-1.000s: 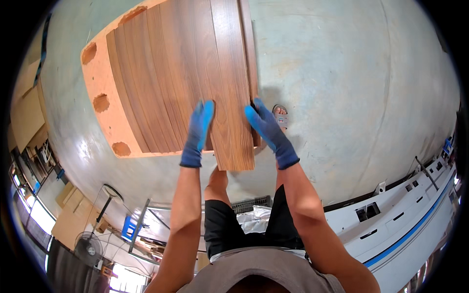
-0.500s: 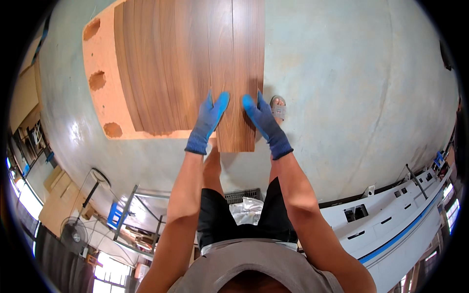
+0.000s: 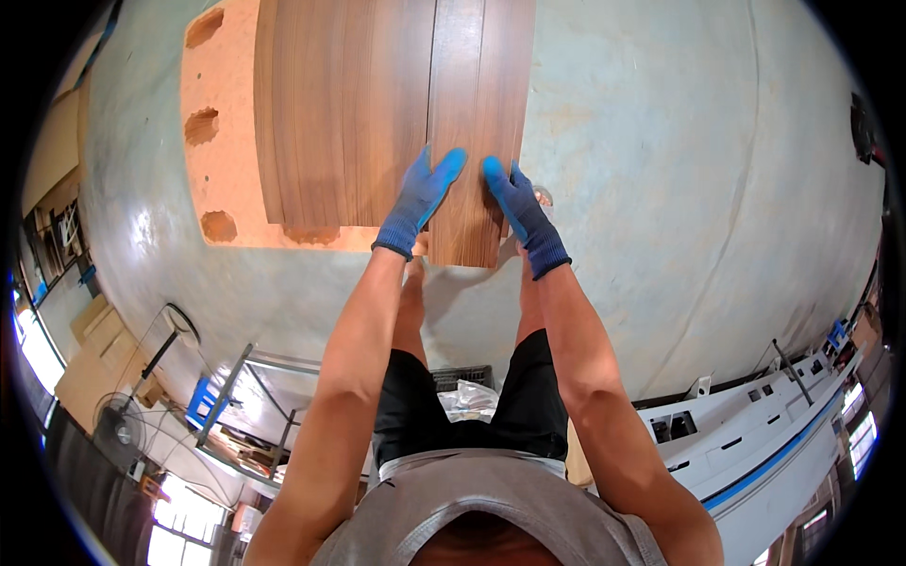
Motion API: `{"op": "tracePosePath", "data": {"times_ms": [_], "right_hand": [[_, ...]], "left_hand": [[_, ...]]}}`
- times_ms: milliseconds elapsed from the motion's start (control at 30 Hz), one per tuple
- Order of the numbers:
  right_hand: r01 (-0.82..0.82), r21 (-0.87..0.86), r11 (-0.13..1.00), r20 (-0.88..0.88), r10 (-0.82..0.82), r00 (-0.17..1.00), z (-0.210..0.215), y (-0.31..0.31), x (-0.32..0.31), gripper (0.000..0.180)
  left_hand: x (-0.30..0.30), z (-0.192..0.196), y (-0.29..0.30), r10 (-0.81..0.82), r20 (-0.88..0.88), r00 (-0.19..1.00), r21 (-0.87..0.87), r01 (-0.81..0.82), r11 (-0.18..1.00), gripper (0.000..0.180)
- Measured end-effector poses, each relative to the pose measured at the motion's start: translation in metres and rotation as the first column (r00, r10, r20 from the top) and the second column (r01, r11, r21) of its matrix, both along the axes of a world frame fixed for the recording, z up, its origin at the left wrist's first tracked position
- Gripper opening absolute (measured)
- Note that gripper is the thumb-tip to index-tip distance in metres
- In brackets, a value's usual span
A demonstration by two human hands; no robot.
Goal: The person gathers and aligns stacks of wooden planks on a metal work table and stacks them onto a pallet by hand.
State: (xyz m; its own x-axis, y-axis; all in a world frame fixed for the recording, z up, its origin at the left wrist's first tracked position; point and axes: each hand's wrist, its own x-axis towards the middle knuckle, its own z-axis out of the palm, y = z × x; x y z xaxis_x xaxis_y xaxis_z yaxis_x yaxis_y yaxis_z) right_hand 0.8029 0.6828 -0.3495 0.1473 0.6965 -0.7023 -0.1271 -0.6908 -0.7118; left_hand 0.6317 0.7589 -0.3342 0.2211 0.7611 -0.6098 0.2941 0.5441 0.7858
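A brown wood-grain plank [image 3: 462, 222] lies lengthwise in front of me, its near end sticking out past the planks beside it. My left hand [image 3: 422, 193], in a blue glove, is closed on its left edge, thumb on top. The gloved right hand [image 3: 525, 209] grips the right edge in the same way. The fingers are partly hidden under or beside the plank. To the left, several matching planks [image 3: 330, 123] lie side by side on an orange board [image 3: 219, 179] with rough cut-outs. A dark line separates them from the held plank.
My foot [image 3: 543, 196] shows beside the right hand on the grey-green floor [image 3: 651, 189]. Behind me stand a metal frame [image 3: 274, 406], a fan [image 3: 118, 429] and a long white machine [image 3: 746, 415] with a blue stripe. A dark crate [image 3: 462, 377] sits between my legs.
The view has shifted. Both hands, still on the plank, appear farther forward, and a dark line now shows along the plank's left edge. My right hand and the plank cover more of the foot.
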Motion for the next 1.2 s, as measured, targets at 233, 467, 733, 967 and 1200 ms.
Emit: {"op": "tracePosePath", "data": {"times_ms": [233,467,733,967,1200], "right_hand": [[0.001,-0.005,1.000,-0.075,-0.001,0.997,0.004,0.010,0.001,0.073],[-0.031,0.083,0.996,-0.137,0.042,0.990,0.015,0.007,0.000,0.069],[0.014,0.014,1.000,-0.264,-0.010,0.964,0.013,0.003,0.000,0.076],[0.006,-0.006,1.000,-0.259,-0.008,0.966,0.014,0.007,0.014,0.072],[0.062,-0.037,0.997,-0.293,-0.070,0.953,0.012,0.008,-0.013,0.070]], "left_hand": [[0.001,0.002,0.011,-0.071,-0.078,0.994,-0.116,0.062,0.991,0.090],[0.000,-0.008,0.001,-0.037,-0.189,0.981,-0.026,0.033,0.999,0.102],[0.004,-0.012,-0.003,-0.017,-0.184,0.983,0.001,0.018,1.000,0.094],[0.007,0.011,0.008,-0.096,-0.090,0.991,-0.071,0.090,0.993,0.103],[-0.027,-0.002,-0.003,-0.043,-0.111,0.993,-0.036,0.039,0.999,0.102]]}}
